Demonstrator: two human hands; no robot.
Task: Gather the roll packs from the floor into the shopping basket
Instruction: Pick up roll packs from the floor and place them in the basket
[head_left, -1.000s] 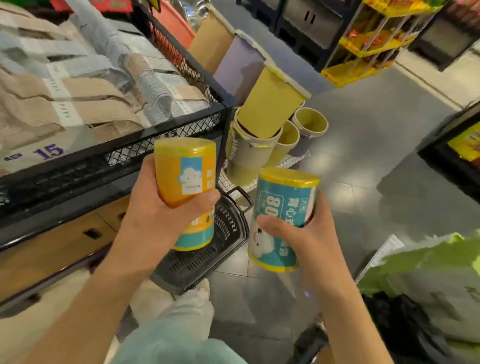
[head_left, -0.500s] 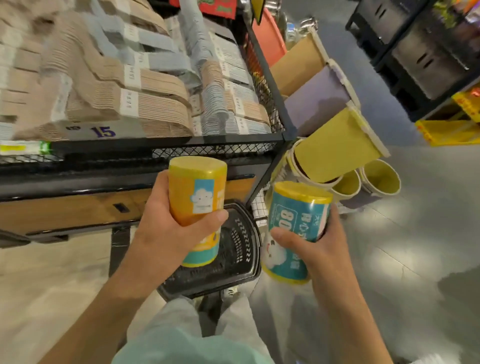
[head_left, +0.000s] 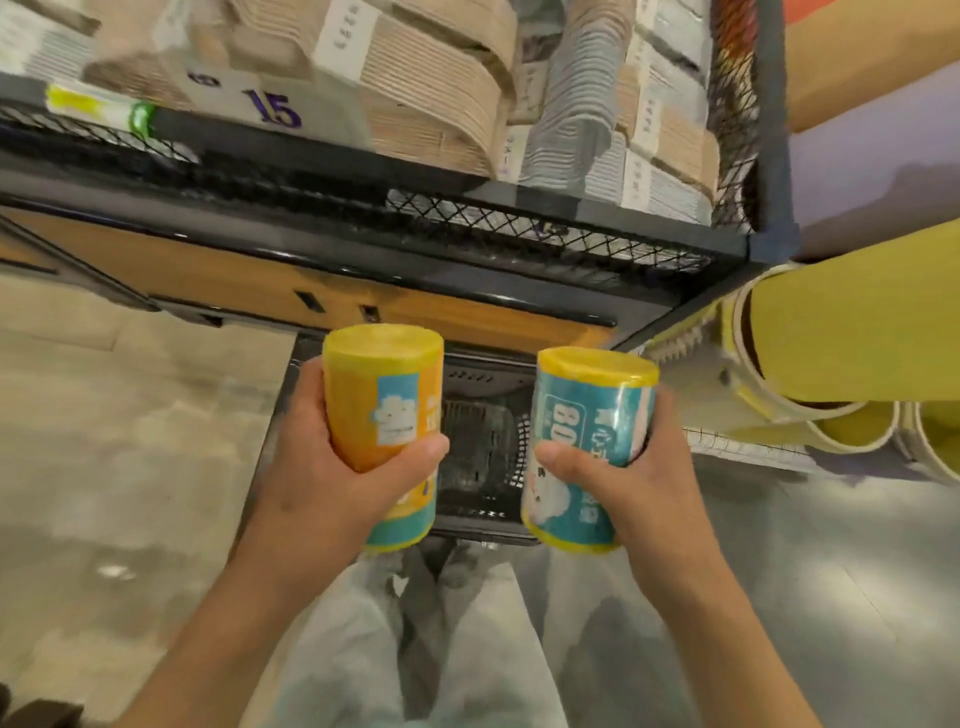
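Both packs have swung round with me over the last second, so that the shopping basket (head_left: 483, 457) now sits squarely between them instead of off to the left and behind my wrist. My left hand (head_left: 332, 478) is wrapped around the orange roll pack (head_left: 384, 410), thumb across its front below the cloud label, the pack upright. My right hand (head_left: 618, 478) curls round the teal roll pack (head_left: 587, 447) in the same way, thumb on the near face, the pack leaning slightly outward at the top. Both packs are off the floor (head_left: 114, 467) and held above the basket's two sides, apart from each other, with the black slotted bottom showing in the gap.

I judge this to be the lining-up just before the drop: both packs only need lowering and letting go. What I can see of the basket's bottom holds no packs yet, though my hands and the packs hide much of it.

Just behind the basket runs the black rail of the mesh display bin (head_left: 519, 234), stacked with folded cloths (head_left: 426, 98) and a "15" price tag (head_left: 272, 109). The basket's far end seems tucked under its edge, so I should come down on the near side. To the right, yellow waste bins (head_left: 852, 338) lie tipped over, near but clear of my right hand. My own legs stand directly below, close to the basket's near rim.
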